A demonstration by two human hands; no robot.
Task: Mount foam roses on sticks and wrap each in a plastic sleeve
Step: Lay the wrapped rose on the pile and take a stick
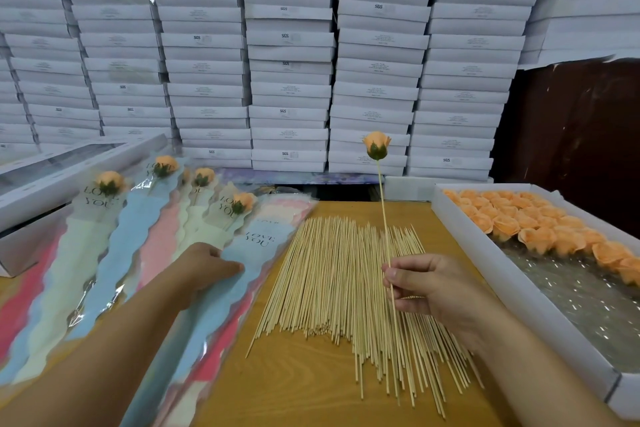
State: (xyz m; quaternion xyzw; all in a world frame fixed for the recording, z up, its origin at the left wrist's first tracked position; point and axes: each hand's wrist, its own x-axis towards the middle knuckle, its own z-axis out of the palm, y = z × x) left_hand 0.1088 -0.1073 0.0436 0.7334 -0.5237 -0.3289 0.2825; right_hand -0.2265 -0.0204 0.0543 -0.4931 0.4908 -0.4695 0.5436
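Note:
My right hand [427,282] pinches a thin wooden stick [383,215] near its lower end and holds it upright. An orange foam rose [376,145] with a green base sits on the stick's top. My left hand [204,265] rests with curled fingers on a blue plastic sleeve [254,253] printed "LOVE YOU", at the top of a stack of sleeves. Several wrapped roses [110,184] lie in sleeves further left. A spread pile of bare sticks [332,288] lies on the table between my hands.
A long white box [485,253] at the right holds several loose orange roses [540,229] on glittery film. Another white box [41,191] stands at the far left. Stacked white cartons [291,55] form a wall behind the wooden table [294,374].

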